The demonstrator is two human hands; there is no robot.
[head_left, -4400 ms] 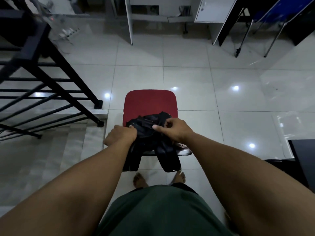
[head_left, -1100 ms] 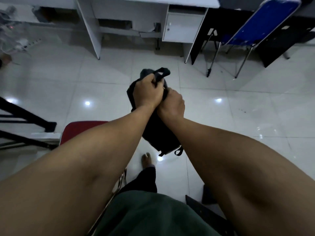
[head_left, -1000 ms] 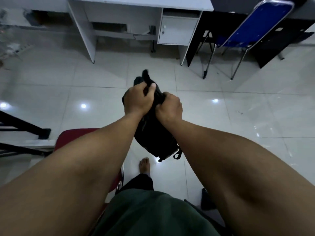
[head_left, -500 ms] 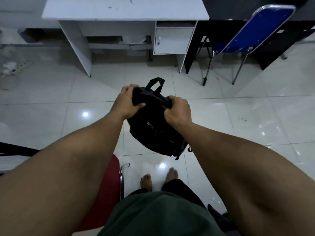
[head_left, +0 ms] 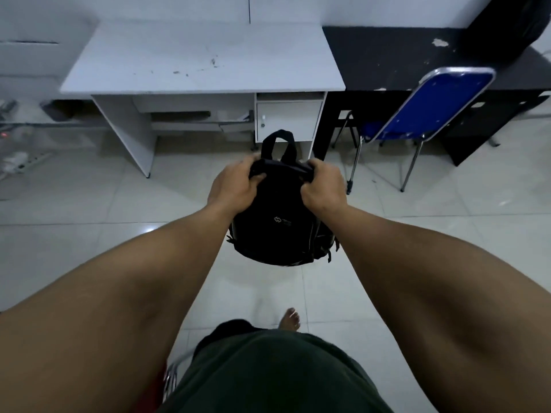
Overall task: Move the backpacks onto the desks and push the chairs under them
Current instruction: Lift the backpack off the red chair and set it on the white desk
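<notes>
- A pale tiled floor fills the foreground, glossy enough to show faint reflections, with a light wall running behind the furniture.
- A white desk stands against that wall, its top marked with a few small dark scuffs; a small cabinet door sits under its right end.
- Directly to its right, touching it, is a black desk with a few pale chips on its top, and a dark bulky item rests on its far right corner, too dim to identify.
- A blue chair with a metal frame stands in front of the black desk, its seat partly beneath the desk edge and its backrest leaning toward the camera.
- A black backpack hangs in the air in front of the white desk, above the floor and touching neither desk, its carry loop sticking up at the top.
- The left hand is clenched around the backpack's upper left edge, thumb over the fabric.
- The right hand is curled tight on the upper right edge, so both hands carry the backpack between them.
- A bare foot shows on the tiles below.
- A white power strip lies on the floor at far left.
</notes>
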